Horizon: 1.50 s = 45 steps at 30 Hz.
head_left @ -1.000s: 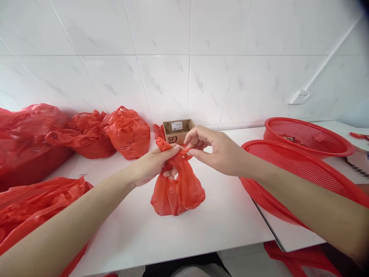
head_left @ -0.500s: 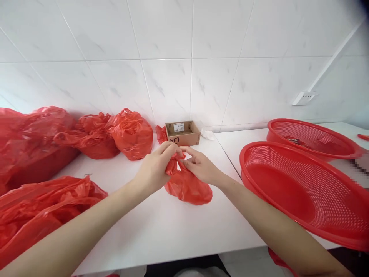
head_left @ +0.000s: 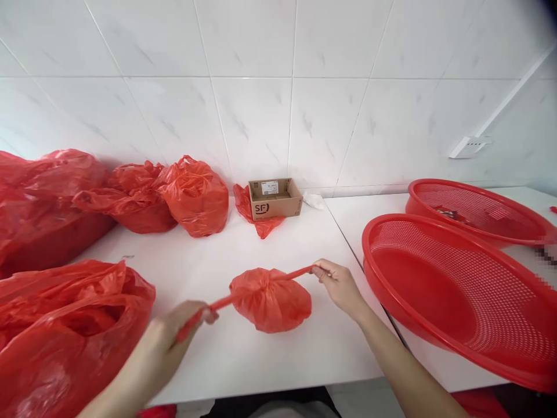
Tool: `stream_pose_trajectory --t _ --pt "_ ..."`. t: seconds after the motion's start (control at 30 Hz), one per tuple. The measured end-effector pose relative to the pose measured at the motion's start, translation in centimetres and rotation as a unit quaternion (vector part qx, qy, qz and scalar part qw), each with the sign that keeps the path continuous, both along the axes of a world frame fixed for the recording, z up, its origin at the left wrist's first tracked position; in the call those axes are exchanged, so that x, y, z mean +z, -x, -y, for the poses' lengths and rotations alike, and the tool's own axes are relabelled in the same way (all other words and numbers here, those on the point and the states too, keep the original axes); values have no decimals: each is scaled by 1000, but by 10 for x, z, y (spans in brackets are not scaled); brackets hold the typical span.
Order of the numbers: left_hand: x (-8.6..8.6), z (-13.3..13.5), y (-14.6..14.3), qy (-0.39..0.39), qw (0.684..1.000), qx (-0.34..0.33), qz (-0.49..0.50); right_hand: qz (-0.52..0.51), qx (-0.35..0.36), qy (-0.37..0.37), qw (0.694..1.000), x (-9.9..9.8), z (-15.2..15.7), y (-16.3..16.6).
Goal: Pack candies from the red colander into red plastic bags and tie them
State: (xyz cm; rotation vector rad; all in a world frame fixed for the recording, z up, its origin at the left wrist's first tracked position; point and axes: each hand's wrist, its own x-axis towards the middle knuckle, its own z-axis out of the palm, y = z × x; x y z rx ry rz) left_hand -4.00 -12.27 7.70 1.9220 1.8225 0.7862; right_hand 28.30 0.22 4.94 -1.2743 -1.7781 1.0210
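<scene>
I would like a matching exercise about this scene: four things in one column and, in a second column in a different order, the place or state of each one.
Things
1. small red bag
2. cardboard box
3. near red basket
4. wall socket

Places or states
A. fixed on the tiled wall, upper right
B. on the table, its two handles pulled apart by the left hand and the right hand
C. open, against the wall at the back of the table
D. tilted, at the right edge of the table

Pairs: 1-B, 2-C, 3-D, 4-A
</scene>
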Motion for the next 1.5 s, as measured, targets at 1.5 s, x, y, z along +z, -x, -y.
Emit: stream_pose_trajectory --t 1.5 --pt "-75 -171 -66 116 963 105 -219 410 -76 -61 907 -57 -87 76"
